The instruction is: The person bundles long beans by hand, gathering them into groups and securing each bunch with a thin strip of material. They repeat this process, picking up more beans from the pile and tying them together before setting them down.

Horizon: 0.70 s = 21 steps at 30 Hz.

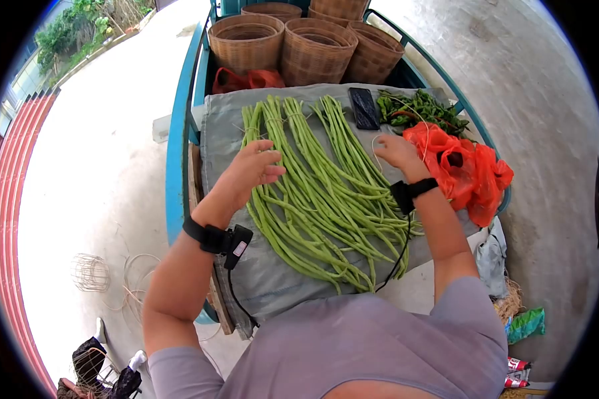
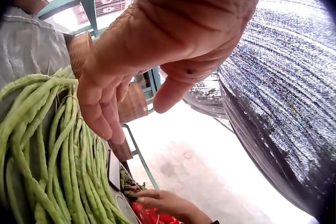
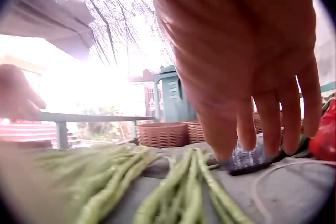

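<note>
Several bundles of long green beans [image 1: 306,176] lie side by side on a grey cloth [image 1: 223,126], tied near their upper ends and fanning out toward the person. My left hand [image 1: 251,174] hovers over the left bundles with nothing in it; in the left wrist view its fingers hang loosely bent beside the beans [image 2: 68,161]. My right hand [image 1: 400,154] is held above the cloth, right of the rightmost bundle, its fingers extended and empty in the right wrist view. A thin pale string [image 3: 257,187] loops on the cloth below it, near a black phone [image 1: 364,108].
Green peppers [image 1: 422,112] and red plastic bags [image 1: 459,166] lie to the right. Woven baskets [image 1: 318,50] stand at the far end of the cart, a red bag [image 1: 249,80] before them. Blue rails [image 1: 180,153] border the cart. Wire [image 1: 136,282] lies on the floor at left.
</note>
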### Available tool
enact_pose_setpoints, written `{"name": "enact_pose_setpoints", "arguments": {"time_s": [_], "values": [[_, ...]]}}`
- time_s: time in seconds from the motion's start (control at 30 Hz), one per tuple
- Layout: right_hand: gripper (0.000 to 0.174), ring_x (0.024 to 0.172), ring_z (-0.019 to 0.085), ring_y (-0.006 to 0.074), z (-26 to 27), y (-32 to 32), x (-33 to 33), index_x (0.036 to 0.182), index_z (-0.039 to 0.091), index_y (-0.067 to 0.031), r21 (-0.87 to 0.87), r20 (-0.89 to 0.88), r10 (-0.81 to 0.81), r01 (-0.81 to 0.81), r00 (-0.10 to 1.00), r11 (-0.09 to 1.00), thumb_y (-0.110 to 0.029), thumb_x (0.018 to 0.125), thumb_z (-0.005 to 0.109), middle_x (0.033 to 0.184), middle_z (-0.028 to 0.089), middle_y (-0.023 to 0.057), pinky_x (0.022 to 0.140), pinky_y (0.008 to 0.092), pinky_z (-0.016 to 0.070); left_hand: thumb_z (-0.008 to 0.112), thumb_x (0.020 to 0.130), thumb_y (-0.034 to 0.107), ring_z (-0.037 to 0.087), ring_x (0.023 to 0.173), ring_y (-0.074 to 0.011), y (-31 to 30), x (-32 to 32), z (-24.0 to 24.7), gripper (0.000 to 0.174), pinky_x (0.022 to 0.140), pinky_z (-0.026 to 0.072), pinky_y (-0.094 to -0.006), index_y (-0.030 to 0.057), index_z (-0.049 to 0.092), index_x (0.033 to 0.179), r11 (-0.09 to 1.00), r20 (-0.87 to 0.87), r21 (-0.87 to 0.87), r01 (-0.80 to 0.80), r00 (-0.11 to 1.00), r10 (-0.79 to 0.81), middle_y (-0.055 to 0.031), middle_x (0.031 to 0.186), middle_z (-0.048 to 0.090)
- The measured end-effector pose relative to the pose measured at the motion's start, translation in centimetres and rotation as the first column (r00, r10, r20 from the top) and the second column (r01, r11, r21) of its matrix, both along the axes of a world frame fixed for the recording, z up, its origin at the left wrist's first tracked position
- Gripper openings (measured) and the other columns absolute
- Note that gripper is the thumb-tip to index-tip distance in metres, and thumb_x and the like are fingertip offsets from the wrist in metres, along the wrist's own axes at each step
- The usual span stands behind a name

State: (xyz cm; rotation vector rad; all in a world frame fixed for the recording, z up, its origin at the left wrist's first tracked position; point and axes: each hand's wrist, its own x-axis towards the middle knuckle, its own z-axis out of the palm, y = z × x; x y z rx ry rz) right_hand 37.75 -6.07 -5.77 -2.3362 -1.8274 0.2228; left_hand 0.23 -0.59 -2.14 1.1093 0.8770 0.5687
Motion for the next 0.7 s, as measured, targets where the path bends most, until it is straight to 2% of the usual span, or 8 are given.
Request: {"name": "enact_pose_setpoints", "arguments": {"time_s": [0.03, 0.13, 0.23, 0.33, 0.43, 0.53, 0.63, 0.7], "values": [[0.043, 0.099, 0.062, 0.0307, 0.9, -0.2, 1.0, 0.112, 0.063, -0.0054, -0.200, 0.122, -0.096, 0.120, 0.988, 0.972, -0.032, 0.078, 0.066, 0.104, 0.065, 0.0170, 0.084, 0.0413, 0.0488, 0.060, 0.090, 0.024, 0.061, 0.100, -0.0217, -0.1, 0.1, 0.0, 0.055, 0.084, 0.0484, -0.0320, 0.0012, 0.037, 0.135, 1.000, -0.013, 0.003, 0.004, 1.000, -0.004, -0.0113, 0.115, 0.057], [0.044, 0.096, 0.063, 0.0307, -1.8, 0.2, 4.6, 0.112, 0.064, -0.0053, -0.415, -0.016, -0.117, 0.100, 0.993, 0.904, -0.035, 0.079, 0.068, 0.103, 0.066, 0.0161, 0.082, 0.0406, 0.0499, 0.059, 0.090, 0.022, 0.061, 0.100, -0.0216, 0.0, 0.2, 0.1, 0.052, 0.084, 0.0484, -0.0320, 0.0016, 0.039, 0.133, 1.000, -0.053, 0.018, 0.021, 0.998, -0.020, -0.0111, 0.115, 0.057], [0.051, 0.100, 0.062, 0.0311, -6.0, 1.8, 5.6, 0.116, 0.061, -0.0032, -0.033, -0.290, 0.069, -0.082, 0.955, 0.996, -0.039, 0.080, 0.068, 0.107, 0.065, 0.0177, 0.084, 0.0387, 0.0491, 0.059, 0.090, 0.021, 0.061, 0.098, -0.0216, 0.2, 0.3, -0.5, 0.050, 0.083, 0.0486, -0.0320, 0.0015, 0.040, 0.133, 0.999, -0.080, 0.022, 0.044, 0.996, -0.042, -0.0110, 0.114, 0.058], [0.060, 0.106, 0.059, 0.0345, -5.4, 3.8, 2.3, 0.122, 0.055, 0.0006, 0.011, -0.327, 0.023, -0.020, 0.945, 1.000, -0.042, 0.081, 0.067, 0.114, 0.061, 0.0208, 0.088, 0.0402, 0.0472, 0.059, 0.090, 0.020, 0.061, 0.098, -0.0217, 0.2, 0.3, -0.5, 0.051, 0.083, 0.0487, -0.0323, 0.0011, 0.039, 0.134, 0.998, -0.087, 0.022, 0.064, 0.994, -0.062, -0.0114, 0.113, 0.058], [0.067, 0.111, 0.055, 0.0366, -6.3, 7.5, 0.7, 0.126, 0.050, 0.0029, -0.070, -0.195, 0.082, -0.097, 0.977, 0.993, -0.044, 0.081, 0.066, 0.120, 0.057, 0.0231, 0.091, 0.0426, 0.0448, 0.059, 0.090, 0.020, 0.061, 0.098, -0.0217, 0.0, 0.3, -0.6, 0.055, 0.084, 0.0485, -0.0325, 0.0005, 0.038, 0.136, 0.995, -0.106, 0.020, 0.093, 0.990, -0.090, -0.0125, 0.114, 0.059], [0.050, 0.107, 0.056, 0.0374, -6.5, 9.6, -0.5, 0.122, 0.052, 0.0024, -0.058, -0.194, 0.001, -0.013, 0.981, 0.998, -0.033, 0.087, 0.059, 0.117, 0.058, 0.0246, 0.087, 0.0458, 0.0453, 0.060, 0.090, 0.022, 0.061, 0.097, -0.0211, 0.2, 0.3, -0.8, 0.059, 0.084, 0.0485, -0.0327, -0.0005, 0.035, 0.138, 0.992, -0.120, 0.020, 0.128, 0.985, -0.125, -0.0139, 0.117, 0.058], [0.034, 0.099, 0.057, 0.0382, -6.9, 10.3, -1.7, 0.112, 0.054, 0.0028, -0.062, -0.181, -0.190, 0.181, 0.965, 0.981, -0.023, 0.090, 0.054, 0.108, 0.059, 0.0234, 0.082, 0.0475, 0.0461, 0.060, 0.091, 0.023, 0.061, 0.098, -0.0207, 0.4, 0.1, -0.7, 0.058, 0.084, 0.0483, -0.0330, -0.0006, 0.035, 0.138, 0.991, -0.121, 0.016, 0.131, 0.984, -0.128, -0.0140, 0.117, 0.057], [0.018, 0.086, 0.055, 0.0374, -7.6, 9.8, -0.9, 0.097, 0.054, 0.0005, -0.064, -0.135, -0.140, 0.133, 0.981, 0.989, -0.016, 0.089, 0.052, 0.093, 0.057, 0.0206, 0.072, 0.0476, 0.0447, 0.059, 0.091, 0.024, 0.060, 0.100, -0.0214, 0.6, -0.1, -0.7, 0.058, 0.086, 0.0474, -0.0342, -0.0002, 0.036, 0.137, 0.992, -0.111, 0.014, 0.124, 0.986, -0.122, -0.0143, 0.118, 0.057]]}}
